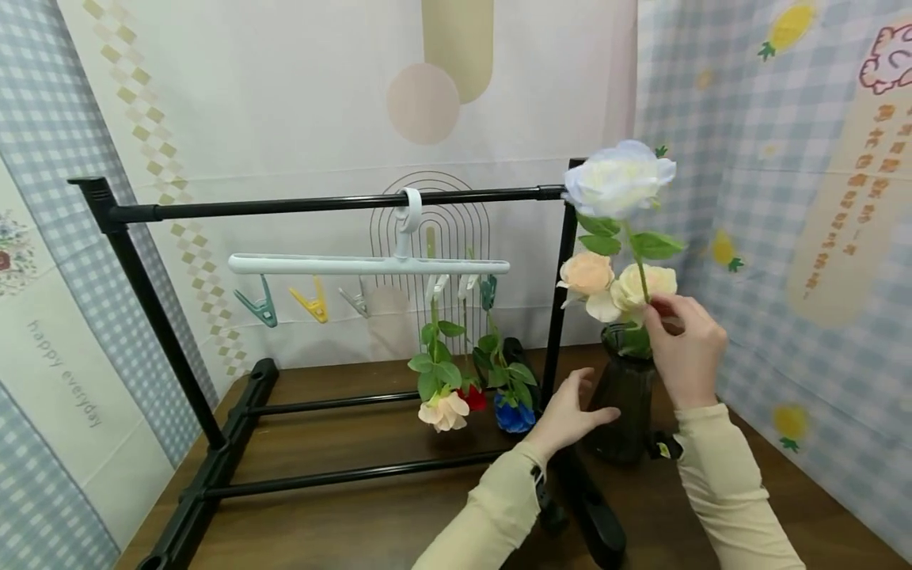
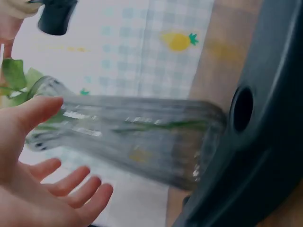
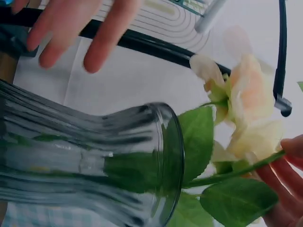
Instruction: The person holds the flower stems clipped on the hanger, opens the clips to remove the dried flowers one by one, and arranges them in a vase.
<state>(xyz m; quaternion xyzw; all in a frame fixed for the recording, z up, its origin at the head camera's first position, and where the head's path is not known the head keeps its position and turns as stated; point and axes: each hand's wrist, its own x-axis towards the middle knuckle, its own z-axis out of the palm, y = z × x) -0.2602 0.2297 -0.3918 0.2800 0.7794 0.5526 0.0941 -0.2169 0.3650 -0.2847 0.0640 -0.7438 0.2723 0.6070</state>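
Observation:
My right hand pinches the green stem of a pale blue-white rose above a clear ribbed glass vase. That rose stands tall over a peach rose and a cream rose at the vase mouth. Leaves and stems show through the glass in both wrist views. My left hand is beside the vase, fingers spread and nothing in its grasp; in the left wrist view its thumb lies in front of the vase neck, and contact is unclear.
A black rack stands left of the vase. From its bar hangs a pale hanger with clips, including a yellow clip. Upside-down peach, red and blue flowers hang there. The rack's right foot lies near the vase.

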